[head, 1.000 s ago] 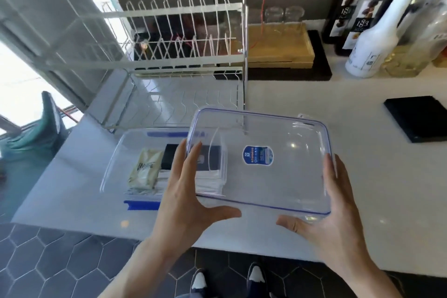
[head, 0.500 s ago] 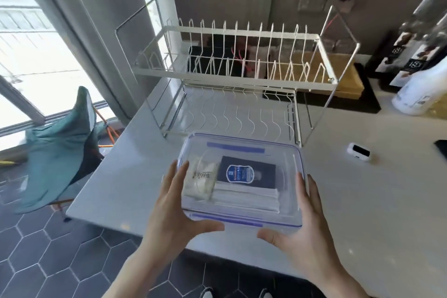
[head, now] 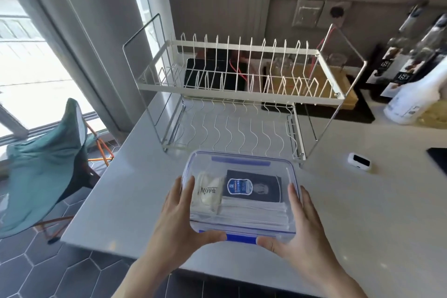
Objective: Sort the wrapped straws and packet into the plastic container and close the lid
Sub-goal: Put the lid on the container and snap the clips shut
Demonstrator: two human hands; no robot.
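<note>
A clear plastic container (head: pixel 242 231) with blue trim sits on the white counter near its front edge, and its clear lid (head: pixel 244 164) with a blue label lies flat on top. Through the lid I see a stack of white wrapped straws (head: pixel 254 211), a dark packet (head: pixel 263 187) above them and a pale wrapped item (head: pixel 209 191) at the left. My left hand (head: pixel 180 225) grips the left side, thumb on the front edge. My right hand (head: pixel 301 232) grips the right side the same way.
A white wire dish rack (head: pixel 232 94) stands just behind the container. A small white device (head: pixel 359 161) lies to the right, bottles (head: pixel 411 89) at the back right, a dark mat (head: pixel 439 158) at the right edge. A teal chair (head: pixel 46 167) stands left of the counter.
The lid moved from right of the container to squarely on top of it. Both hands came along and now clasp the container's sides; my view swung left.
</note>
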